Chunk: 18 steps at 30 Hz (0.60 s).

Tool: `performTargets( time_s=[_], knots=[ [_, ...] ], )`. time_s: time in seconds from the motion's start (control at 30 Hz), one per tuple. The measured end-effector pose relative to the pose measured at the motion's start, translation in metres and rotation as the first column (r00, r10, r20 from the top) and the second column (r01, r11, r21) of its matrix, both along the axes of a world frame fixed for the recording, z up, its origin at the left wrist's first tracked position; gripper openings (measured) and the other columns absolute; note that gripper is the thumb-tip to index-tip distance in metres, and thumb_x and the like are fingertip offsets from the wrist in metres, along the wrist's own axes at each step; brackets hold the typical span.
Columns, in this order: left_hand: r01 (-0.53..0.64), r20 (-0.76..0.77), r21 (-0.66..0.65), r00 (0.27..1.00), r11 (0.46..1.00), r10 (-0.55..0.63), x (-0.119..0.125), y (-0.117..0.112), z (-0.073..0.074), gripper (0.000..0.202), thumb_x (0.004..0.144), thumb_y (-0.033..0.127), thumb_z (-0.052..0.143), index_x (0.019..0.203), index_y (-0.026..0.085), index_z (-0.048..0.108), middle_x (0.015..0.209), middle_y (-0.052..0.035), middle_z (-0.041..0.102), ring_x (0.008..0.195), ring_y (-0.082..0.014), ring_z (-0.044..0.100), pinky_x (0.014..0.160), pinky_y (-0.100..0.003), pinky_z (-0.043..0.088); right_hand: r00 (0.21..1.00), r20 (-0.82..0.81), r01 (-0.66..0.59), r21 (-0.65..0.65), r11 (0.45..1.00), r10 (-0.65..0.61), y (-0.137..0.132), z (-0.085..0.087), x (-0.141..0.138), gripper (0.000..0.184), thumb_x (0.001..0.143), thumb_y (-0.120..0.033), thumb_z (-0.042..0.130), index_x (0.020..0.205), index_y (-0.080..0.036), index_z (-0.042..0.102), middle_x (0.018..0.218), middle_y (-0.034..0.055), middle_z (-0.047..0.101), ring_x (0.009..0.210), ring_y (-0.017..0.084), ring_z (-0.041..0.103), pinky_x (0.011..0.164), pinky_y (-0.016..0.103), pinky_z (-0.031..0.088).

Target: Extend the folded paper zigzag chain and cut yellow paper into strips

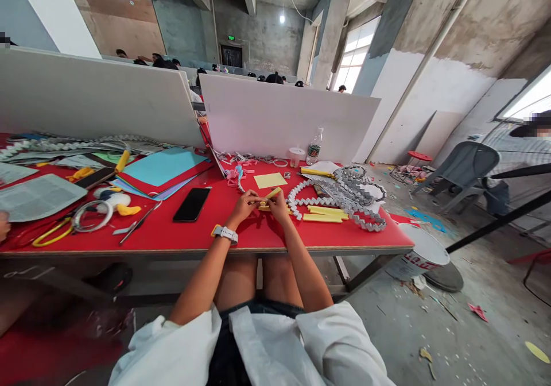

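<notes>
Over the red table, both my hands are closed on a narrow yellow paper strip (pixel 272 192). My left hand (pixel 246 207), with a watch on its wrist, pinches the strip's left end. My right hand (pixel 279 205) grips it from the right, fingers bent around it. Right of my hands lie several folded yellow paper strips (pixel 325 213). Next to them, a long zigzag chain of folded grey paper (pixel 301 192) curls across the table. A flat yellow paper sheet (pixel 270 180) rests just beyond my hands.
A black phone (pixel 191 204) lies left of my hands, near coloured paper sheets (pixel 166 166). Behind stand a white partition (pixel 275 116), a plastic bottle (pixel 314 146) and a cup (pixel 297 157). Scissors (pixel 51 234) and a tape roll (pixel 92 216) lie far left. A bucket (pixel 419 248) stands right.
</notes>
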State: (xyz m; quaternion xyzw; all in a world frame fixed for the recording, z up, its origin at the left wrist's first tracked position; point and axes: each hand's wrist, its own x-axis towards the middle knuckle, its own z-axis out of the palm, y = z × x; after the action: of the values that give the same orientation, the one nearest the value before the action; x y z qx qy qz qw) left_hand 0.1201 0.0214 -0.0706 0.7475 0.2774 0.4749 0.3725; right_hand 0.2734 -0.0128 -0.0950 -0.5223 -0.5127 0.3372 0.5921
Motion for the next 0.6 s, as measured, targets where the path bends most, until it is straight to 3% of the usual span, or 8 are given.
performTargets(
  time_s=[0.23,0.43,0.6],
  knots=[
    [-0.053,-0.096,-0.067,0.994,0.996,0.047,0.002,0.007,-0.011,0.022,0.090,0.034,0.059,0.096,0.013,0.062,0.097,-0.0051,0.064,0.086,-0.0150,0.061,0.078,-0.035,0.053,0.995,0.051,0.081,-0.001,0.997,-0.081,0.001,-0.001,0.000,0.035,0.092,-0.032,0.057,0.123,-0.016,0.054,0.120,0.0088,0.060,0.100,0.020,0.063,0.085,0.041,0.054],
    [0.003,-0.066,-0.135,0.998,0.991,-0.012,0.001,0.007,-0.011,0.026,0.090,0.033,0.058,0.106,0.013,0.061,0.107,-0.0073,0.062,0.095,-0.0177,0.061,0.083,-0.038,0.053,0.990,0.087,0.110,-0.009,0.994,-0.108,-0.001,0.001,0.000,0.035,0.092,-0.032,0.058,0.123,-0.016,0.054,0.120,0.0088,0.060,0.100,0.020,0.062,0.086,0.042,0.054],
    [0.055,-0.042,-0.241,0.997,0.969,-0.067,0.003,0.005,-0.013,0.027,0.091,0.033,0.058,0.108,0.012,0.060,0.104,-0.0067,0.063,0.089,-0.0162,0.062,0.078,-0.035,0.055,0.993,0.070,0.091,0.003,0.996,-0.091,-0.002,0.004,-0.001,0.035,0.092,-0.033,0.057,0.122,-0.016,0.054,0.119,0.0085,0.060,0.099,0.020,0.063,0.085,0.041,0.054]
  ],
)
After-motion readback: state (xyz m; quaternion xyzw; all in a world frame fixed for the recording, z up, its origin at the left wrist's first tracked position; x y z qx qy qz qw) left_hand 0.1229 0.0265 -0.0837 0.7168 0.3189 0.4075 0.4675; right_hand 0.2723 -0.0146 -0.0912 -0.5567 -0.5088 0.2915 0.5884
